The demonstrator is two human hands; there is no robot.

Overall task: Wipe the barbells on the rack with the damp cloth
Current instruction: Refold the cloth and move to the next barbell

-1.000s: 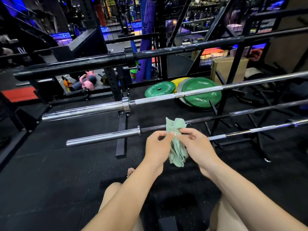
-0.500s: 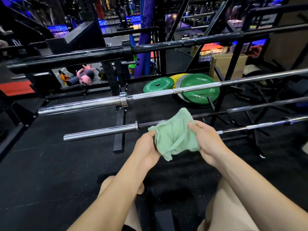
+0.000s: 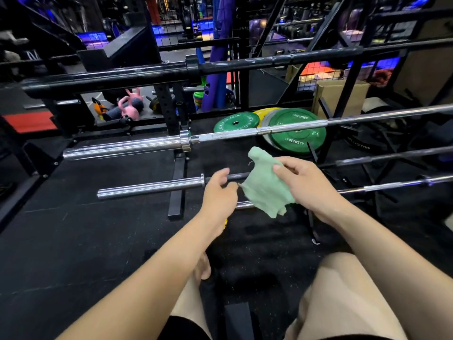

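Several barbells lie across the black rack [image 3: 341, 99]: a black one [image 3: 147, 74] at the top, a chrome one [image 3: 122, 146] below it, and a lower one [image 3: 147, 189] with a chrome sleeve just beyond my hands. The pale green cloth [image 3: 266, 190] hangs spread in front of that lower bar. My right hand [image 3: 308, 187] grips its right side, with the thumb on the front. My left hand [image 3: 220, 193] is beside the cloth's left corner with its fingers loosely curled and the thumb raised, and it holds nothing that I can see.
Green weight plates [image 3: 295, 133] lean on the floor behind the bars, next to a cardboard box [image 3: 343, 98]. Pink kettlebells [image 3: 127, 107] lie at the back left. A black rack foot [image 3: 177, 192] stands left of my hands. My knees [image 3: 343, 290] are at the bottom.
The bunched cloth has been opened out and now hangs from my right hand. My left hand has come off it and moved a little to the left.
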